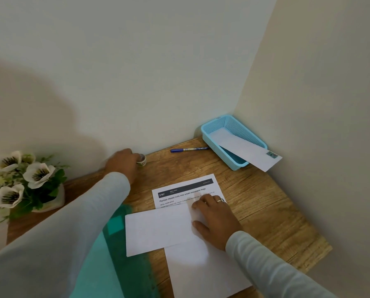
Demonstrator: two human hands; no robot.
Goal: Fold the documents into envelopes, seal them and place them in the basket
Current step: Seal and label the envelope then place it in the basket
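Observation:
A white envelope (158,230) lies across a printed document (186,190) on the wooden table (265,211). My right hand (216,218) rests flat on the envelope's right end, fingers spread. My left hand (123,163) reaches to the back of the table and grips a small roll of tape (142,160) by the wall. A blue basket (233,138) stands in the far right corner with a sealed white envelope (244,149) lying in it, one end sticking out over the rim.
A blue pen (188,149) lies just left of the basket. White artificial flowers in a pot (22,179) stand at the table's left end. Walls close the back and right sides. A teal cloth (115,254) hangs at the near edge.

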